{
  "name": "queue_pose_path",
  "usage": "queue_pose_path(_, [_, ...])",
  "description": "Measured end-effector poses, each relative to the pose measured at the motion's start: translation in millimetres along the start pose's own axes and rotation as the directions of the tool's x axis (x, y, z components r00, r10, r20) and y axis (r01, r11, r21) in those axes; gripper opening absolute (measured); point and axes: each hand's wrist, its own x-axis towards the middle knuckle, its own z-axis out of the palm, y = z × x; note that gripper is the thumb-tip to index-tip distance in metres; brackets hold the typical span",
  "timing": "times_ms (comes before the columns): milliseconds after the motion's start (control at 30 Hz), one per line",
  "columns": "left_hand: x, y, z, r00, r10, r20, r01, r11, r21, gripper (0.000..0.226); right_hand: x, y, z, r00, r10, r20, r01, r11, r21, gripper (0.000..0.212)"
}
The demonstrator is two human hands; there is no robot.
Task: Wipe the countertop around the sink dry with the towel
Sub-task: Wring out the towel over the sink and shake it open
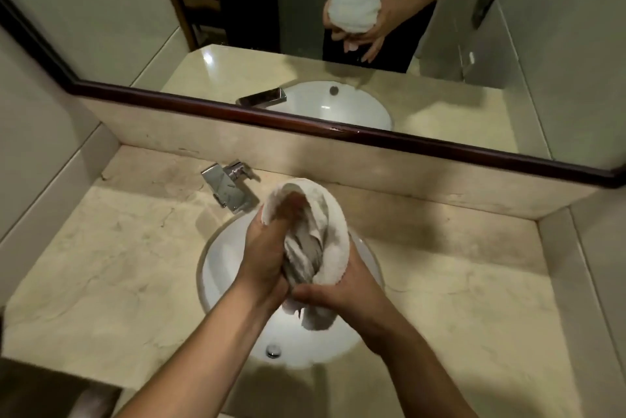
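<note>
A bunched white towel (321,224) hangs above the white oval sink (223,268), held between both hands. My left hand (267,248) grips its left side, fingers tucked into the upper folds. My right hand (342,292) clasps its lower right part from underneath. The beige marble countertop (111,275) spreads to both sides of the basin. The towel touches neither the counter nor the sink.
A chrome faucet (227,185) stands at the back left of the sink. A marble backsplash and a dark-framed mirror (338,129) rise behind. Tiled walls close in both sides. The drain (273,350) sits near the front of the basin.
</note>
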Motion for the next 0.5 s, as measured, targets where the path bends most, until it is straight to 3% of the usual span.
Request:
queue_pose_path(100, [6.9,-13.5,4.3,0.991,-0.024,-0.129,0.018,0.999,-0.042,0.075,7.2,6.9,-10.7,0.995,-0.096,0.006,0.095,0.993,0.075,0.112])
queue_pose_path(200, [8.6,-21.0,-1.5,0.995,-0.07,-0.076,0.061,0.991,-0.117,0.068,16.0,7.6,-18.2,0.993,-0.084,0.079,0.075,0.991,0.114,0.104])
queue_pose_path(267, [6.0,-16.2,-0.9,0.997,-0.071,-0.03,0.07,0.997,-0.027,0.059,20.1,6.8,-22.1,0.992,-0.004,0.123,-0.011,0.992,0.126,0.086])
queue_pose_path(333, [11.0,-2.9,-8.3,0.997,-0.071,0.019,0.066,0.978,0.2,0.057,20.3,6.8,-24.6,0.988,0.073,0.135,-0.094,0.983,0.157,0.07])
queue_pose_path(400, [22.5,16.1,-22.3,0.998,-0.037,0.048,0.016,0.926,0.378,0.077,16.7,5.2,-29.3,0.98,0.108,0.165,-0.154,0.942,0.299,0.063])
queue_pose_path(500, [46.7,38.0,-32.3,0.983,-0.096,0.155,0.049,0.958,0.283,0.103,9.2,3.1,-22.4,0.932,0.147,0.332,-0.326,0.738,0.591,0.064])
